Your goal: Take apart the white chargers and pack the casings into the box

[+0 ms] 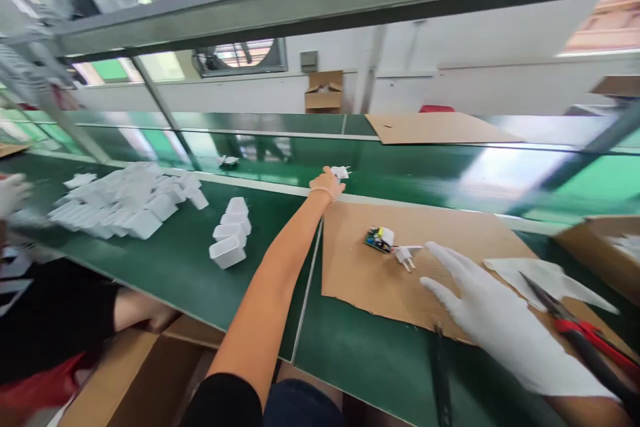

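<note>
Two hands at a green workbench, seen from the head camera. Centre of the frame: the bare left hand (326, 185) stretches across the dark green bench top (170, 267), its fingers (334, 180) curled at the tips against a small white piece (341, 173) near the far edge; whether they have hold of it cannot be told. Lower right: the white-gloved right hand (500, 317) lies spread open and holds nothing, over a brown cardboard sheet (450, 230). On the sheet, up and to the left of that glove, a green circuit board (375, 240) with a white part attached lies just beside a white two-pin plug piece (406, 256); neither hand touches them. Red-handled cutters (595, 340) lie at the right edge, past the glove. Left of centre: a stack of white plastic housings (230, 233) stands near a loose pile of housings (125, 201). Far left: a co-worker's gloved hand (13, 193) shows at the frame edge
</note>
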A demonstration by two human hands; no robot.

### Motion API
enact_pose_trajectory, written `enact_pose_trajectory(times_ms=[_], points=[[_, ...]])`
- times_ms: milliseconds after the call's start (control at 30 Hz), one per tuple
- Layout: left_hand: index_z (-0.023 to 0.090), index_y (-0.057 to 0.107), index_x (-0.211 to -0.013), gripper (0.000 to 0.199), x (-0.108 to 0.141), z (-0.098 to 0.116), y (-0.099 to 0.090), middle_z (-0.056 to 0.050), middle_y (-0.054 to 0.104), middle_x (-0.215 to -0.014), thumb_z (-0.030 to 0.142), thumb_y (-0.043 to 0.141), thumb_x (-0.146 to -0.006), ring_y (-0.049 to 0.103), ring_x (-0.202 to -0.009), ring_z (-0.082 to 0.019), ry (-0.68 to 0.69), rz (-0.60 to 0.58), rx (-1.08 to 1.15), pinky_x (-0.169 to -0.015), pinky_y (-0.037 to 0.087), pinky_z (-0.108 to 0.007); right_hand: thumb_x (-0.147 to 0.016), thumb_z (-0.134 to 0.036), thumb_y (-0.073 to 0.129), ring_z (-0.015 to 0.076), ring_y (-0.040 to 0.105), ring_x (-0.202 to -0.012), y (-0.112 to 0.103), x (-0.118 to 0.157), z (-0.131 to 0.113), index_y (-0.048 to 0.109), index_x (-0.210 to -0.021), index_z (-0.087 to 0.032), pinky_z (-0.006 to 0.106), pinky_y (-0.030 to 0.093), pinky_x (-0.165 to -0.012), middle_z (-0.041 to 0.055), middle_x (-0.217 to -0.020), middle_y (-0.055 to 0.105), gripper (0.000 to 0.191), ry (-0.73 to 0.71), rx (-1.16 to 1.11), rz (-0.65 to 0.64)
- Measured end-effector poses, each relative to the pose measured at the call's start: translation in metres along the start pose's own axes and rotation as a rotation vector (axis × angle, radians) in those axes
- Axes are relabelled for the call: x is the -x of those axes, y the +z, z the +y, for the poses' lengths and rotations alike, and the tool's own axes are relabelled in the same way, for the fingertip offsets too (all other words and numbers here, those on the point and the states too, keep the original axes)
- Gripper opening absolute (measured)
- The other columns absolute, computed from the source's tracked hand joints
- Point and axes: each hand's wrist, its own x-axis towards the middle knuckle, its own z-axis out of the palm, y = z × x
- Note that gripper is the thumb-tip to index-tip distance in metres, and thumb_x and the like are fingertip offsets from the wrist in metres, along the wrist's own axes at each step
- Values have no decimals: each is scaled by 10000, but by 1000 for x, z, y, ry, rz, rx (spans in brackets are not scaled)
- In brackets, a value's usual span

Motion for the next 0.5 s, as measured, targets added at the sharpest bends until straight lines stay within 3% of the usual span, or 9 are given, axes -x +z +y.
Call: enact_pose_trajectory(times_ms=[67,133,200,267,367,500], points=[[144,546,-1265,422,7,-15,-14,-104,611,-1218,406,579,-936,627,-1051,-223,7,10,-79,-934,517,-445,-933,-514,486,283,707,-911,25,-27,12,539,-1335,-244,346,499,-548,93,-1202,673,487,-37,-65,-58],[135,564,-1252,396,18,-37,-35,-94,593,-1250,402,531,-961,606,-1105,-235,4,21,-167,-986,482,-450,-912,-445,539,219,710,-726,47,-48,20,653,-1182,-301,281,394,-448,50,-1087,714,326,-57,-164,-162],[133,574,-1241,388,32,-65,-59,-96,578,-1279,403,516,-968,572,-1171,-253,-39,19,-265,-1032,442,-477,-902,-341,521,155,669,-595,61,-61,25,729,-942,-286,252,361,-446,23,-909,727,219,-67,-257,-233],[138,572,-1238,397,46,-95,-83,-107,573,-1297,399,575,-938,550,-1204,-275,-137,-23,-368,-1045,425,-520,-881,-273,478,144,646,-580,62,-70,29,721,-779,-239,257,392,-488,33,-785,699,266,-58,-292,-231],[137,609,-1170,378,61,-136,-107,-112,620,-1221,409,622,-907,594,-1141,-264,-291,-163,-474,-992,478,-523,-850,-195,447,194,628,-661,38,-80,32,687,-752,-204,319,439,-578,69,-784,661,260,-24,-236,-225],[137,610,-1164,352,58,-157,-112,-104,632,-1199,376,630,-907,622,-1087,-239,-246,-286,-540,-938,523,-469,-767,-63,438,270,565,-836,-15,-93,27,653,-751,-194,395,446,-716,104,-849,624,252,-38,-126,-320]])
